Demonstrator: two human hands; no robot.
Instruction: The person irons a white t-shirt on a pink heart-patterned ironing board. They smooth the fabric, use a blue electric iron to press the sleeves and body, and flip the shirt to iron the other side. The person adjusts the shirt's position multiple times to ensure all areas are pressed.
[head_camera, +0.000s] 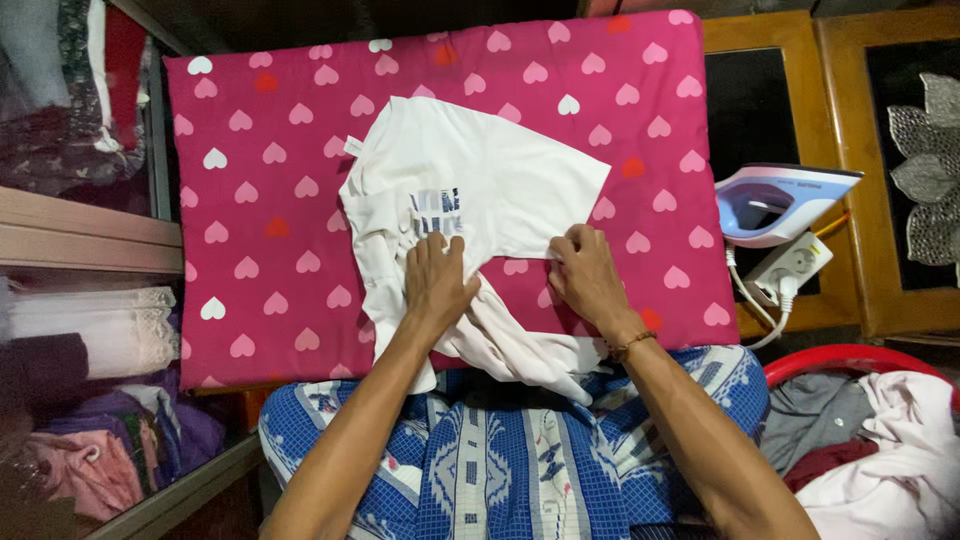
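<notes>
A white T-shirt with a small blue print lies partly folded on a pink pad patterned with hearts. My left hand presses flat on the shirt just below the print, fingers together. My right hand pinches the shirt's folded edge near the pad's front right. The shirt's lower part hangs off the pad onto my lap, which is covered by blue patterned cloth.
A white and purple iron stands to the right of the pad beside a white power strip on a wooden table. A red basket of clothes sits at lower right. Shelves with folded cloth line the left.
</notes>
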